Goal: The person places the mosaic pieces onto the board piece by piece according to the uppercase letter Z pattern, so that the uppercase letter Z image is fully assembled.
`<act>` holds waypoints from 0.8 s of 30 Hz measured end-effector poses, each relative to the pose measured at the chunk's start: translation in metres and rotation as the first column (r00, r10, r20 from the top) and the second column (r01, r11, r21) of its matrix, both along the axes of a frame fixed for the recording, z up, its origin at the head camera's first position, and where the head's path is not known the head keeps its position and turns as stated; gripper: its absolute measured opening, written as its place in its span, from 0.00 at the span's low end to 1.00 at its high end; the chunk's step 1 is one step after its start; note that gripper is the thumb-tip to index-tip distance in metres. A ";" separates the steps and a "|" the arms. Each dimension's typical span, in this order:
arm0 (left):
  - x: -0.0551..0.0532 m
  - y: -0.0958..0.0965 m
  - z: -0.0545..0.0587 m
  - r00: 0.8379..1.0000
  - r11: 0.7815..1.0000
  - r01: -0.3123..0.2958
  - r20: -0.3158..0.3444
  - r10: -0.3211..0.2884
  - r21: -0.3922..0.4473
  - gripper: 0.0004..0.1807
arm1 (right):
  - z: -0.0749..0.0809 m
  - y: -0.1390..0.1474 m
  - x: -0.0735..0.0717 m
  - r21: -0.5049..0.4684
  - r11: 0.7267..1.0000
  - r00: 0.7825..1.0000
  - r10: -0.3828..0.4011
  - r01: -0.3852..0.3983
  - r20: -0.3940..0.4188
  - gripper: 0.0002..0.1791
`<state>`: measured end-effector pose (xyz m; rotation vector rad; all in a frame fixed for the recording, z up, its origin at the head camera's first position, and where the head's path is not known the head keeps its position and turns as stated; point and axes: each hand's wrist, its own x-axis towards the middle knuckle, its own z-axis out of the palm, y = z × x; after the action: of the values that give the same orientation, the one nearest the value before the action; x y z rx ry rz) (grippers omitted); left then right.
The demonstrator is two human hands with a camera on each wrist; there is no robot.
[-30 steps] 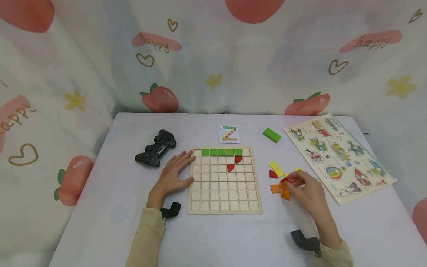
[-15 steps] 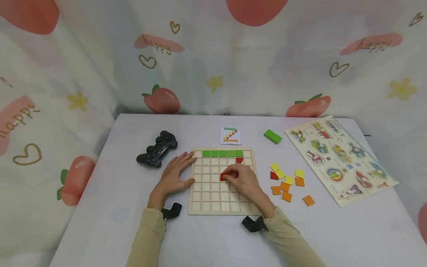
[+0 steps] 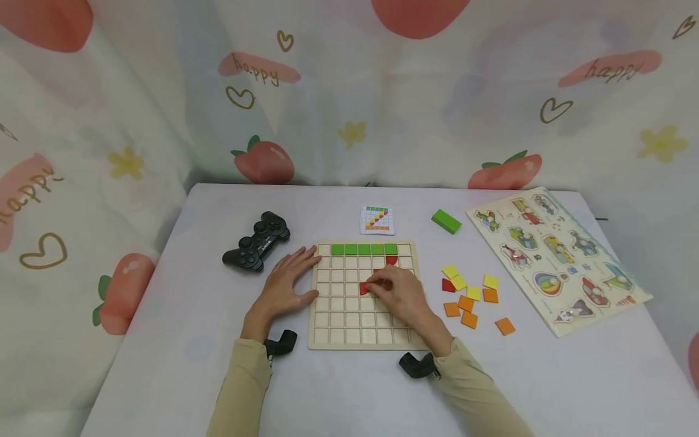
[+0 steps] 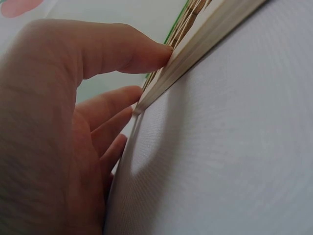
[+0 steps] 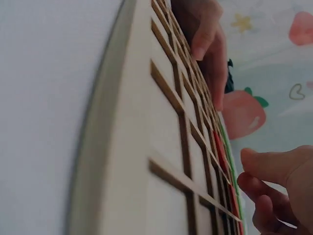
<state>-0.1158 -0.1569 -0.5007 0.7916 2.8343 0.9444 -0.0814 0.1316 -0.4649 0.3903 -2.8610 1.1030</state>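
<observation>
Here's the white table (image 3: 164, 364), plenty of bare cloth along its left side, and slanting in by its right edge the picture puzzle board (image 3: 548, 267), hemming in that flank. Centre stage, the wooden grid board (image 3: 338, 320): stiff, probably light enough to slide on cloth, best steadied by its rim. And so it is! The left hand (image 3: 281, 291) has fingers spread, thumb against the left rim. Over comes the right hand (image 3: 403, 295), thumb and fingertips drawn together at the middle cell; whether they pinch or merely touch, I can't tell. Black game controller (image 3: 256, 243) just left of the board, limiting elbow room there; pattern card (image 3: 377, 220) beyond the board's far edge, green block (image 3: 446, 221) off its far right corner. Yellow tiles (image 3: 458, 283) and orange tiles (image 3: 469, 320) scatter beyond the right edge, a strip of cloth between giving that hand a lane. Now the little one, the red tile (image 3: 363, 289), at that middle cell: likely light, rigid, slick-faced and hardly fragile, so take it by opposite edges, minding the raised dividers.
</observation>
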 end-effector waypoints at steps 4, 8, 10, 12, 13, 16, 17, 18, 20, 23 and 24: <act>0.000 0.000 0.000 1.000 1.000 0.002 0.003 -0.002 0.007 0.41 | 0.014 0.035 0.001 0.086 0.991 0.995 -0.103 0.101 0.015 0.08; 0.001 0.000 0.002 1.000 1.000 -0.001 0.008 0.001 0.007 0.42 | 0.029 0.081 0.006 0.258 0.955 0.978 -0.177 0.145 0.106 0.12; 0.001 -0.001 0.002 1.000 1.000 -0.005 0.009 0.005 0.002 0.42 | 0.032 0.097 0.009 0.317 0.939 0.968 -0.191 0.131 0.165 0.14; 0.001 -0.001 0.003 1.000 1.000 -0.007 0.009 0.007 0.000 0.42 | 0.032 0.107 0.011 0.339 0.934 0.958 -0.193 0.114 0.211 0.16; 0.001 -0.002 0.002 1.000 1.000 -0.008 0.010 0.008 -0.003 0.42 | 0.031 0.110 0.011 0.341 0.933 0.954 -0.196 0.112 0.225 0.17; 0.001 -0.002 0.002 1.000 1.000 -0.006 0.010 0.006 -0.004 0.42 | 0.027 0.114 0.012 0.324 0.937 0.951 -0.208 0.127 0.227 0.16; 0.001 -0.002 0.001 1.000 1.000 -0.005 0.010 0.005 -0.002 0.42 | 0.026 0.114 0.012 0.310 0.941 0.954 -0.211 0.138 0.215 0.14; 0.001 -0.002 0.001 1.000 1.000 -0.006 0.010 0.006 0.000 0.42 | 0.026 0.113 0.012 0.294 0.944 0.956 -0.214 0.150 0.199 0.12; 0.001 -0.002 0.000 1.000 1.000 -0.006 0.007 0.006 0.004 0.42 | 0.026 0.111 0.011 0.251 0.954 0.964 -0.210 0.165 0.163 0.09; 0.001 -0.002 0.000 1.000 1.000 -0.006 0.002 0.006 0.012 0.42 | 0.032 0.100 0.008 0.123 0.980 0.973 -0.176 0.158 0.149 0.08; 0.001 -0.002 0.000 1.000 1.000 -0.006 0.000 0.006 0.012 0.42 | 0.033 0.094 0.007 0.074 0.986 0.976 -0.157 0.147 0.150 0.08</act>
<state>-0.1148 -0.1585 -0.5009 0.7848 2.8351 0.9637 -0.0746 0.2259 -0.4316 0.0879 -3.0047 1.0640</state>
